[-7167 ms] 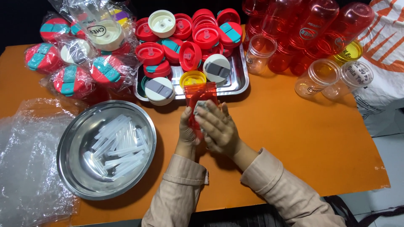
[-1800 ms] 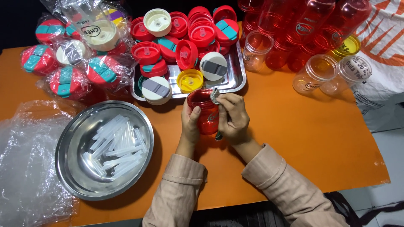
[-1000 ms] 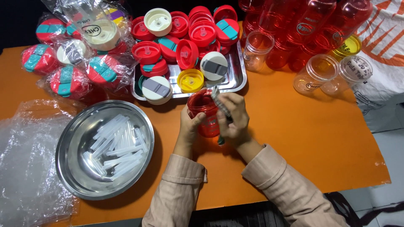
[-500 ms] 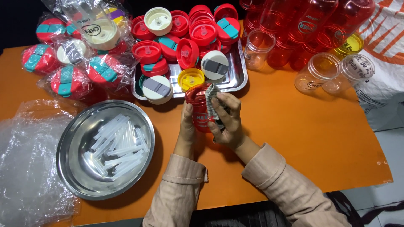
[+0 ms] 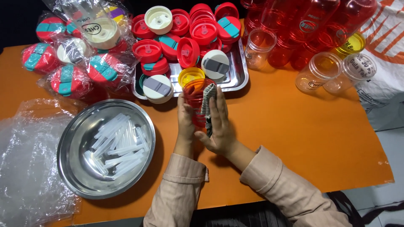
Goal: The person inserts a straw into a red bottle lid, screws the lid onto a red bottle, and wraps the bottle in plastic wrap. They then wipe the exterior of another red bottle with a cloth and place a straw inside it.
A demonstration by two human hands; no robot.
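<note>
Near the counter's middle, just below the steel tray (image 5: 237,77), my left hand (image 5: 185,122) grips a see-through red plastic bottle (image 5: 195,101) while my right hand (image 5: 219,126) presses a striped cloth (image 5: 207,105) flat against it. Round metal bowl (image 5: 71,168) of frosted plastic straws (image 5: 115,145) sits left.

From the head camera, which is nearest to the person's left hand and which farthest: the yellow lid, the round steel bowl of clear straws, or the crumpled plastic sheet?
Measured from the left hand, which holds the red bottle:
1. Yellow lid, just above the hand, at the tray's front edge.
2. Steel bowl, to the hand's left on the orange table.
3. Crumpled plastic sheet, farthest, at the table's left edge beyond the bowl.
</note>
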